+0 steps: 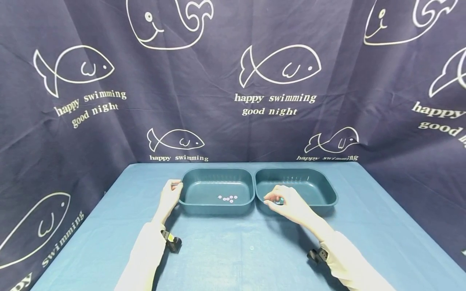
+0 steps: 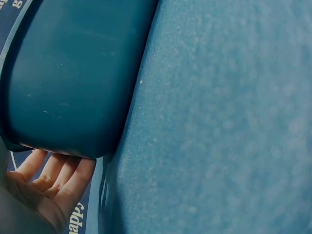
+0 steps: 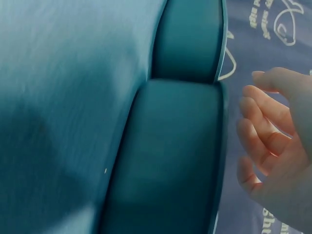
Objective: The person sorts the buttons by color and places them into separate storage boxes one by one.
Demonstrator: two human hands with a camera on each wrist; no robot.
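Two teal rectangular bins stand side by side in the head view. My left hand (image 1: pixel 170 197) holds the left end of the left bin (image 1: pixel 218 209), its thumb at the rim; the left wrist view has its fingers (image 2: pixel 74 181) against the outer end wall. Several small pale round pieces (image 1: pixel 231 197) lie on that bin's floor. Over the near left part of the right bin (image 1: pixel 318 188) is my right hand (image 1: pixel 289 203), with loosely bent fingers. Nothing shows between those fingers (image 3: pixel 265 129) in the right wrist view. Small pale bits (image 1: pixel 280 200) show through the gap between thumb and fingers.
Both bins stand towards the back of a table with a blue cover (image 1: pixel 218 258). A dark fabric backdrop (image 1: pixel 225 133) with fish drawings rises behind and at the sides. One tiny pale spot (image 1: pixel 251 247) is on the cover in front of the bins.
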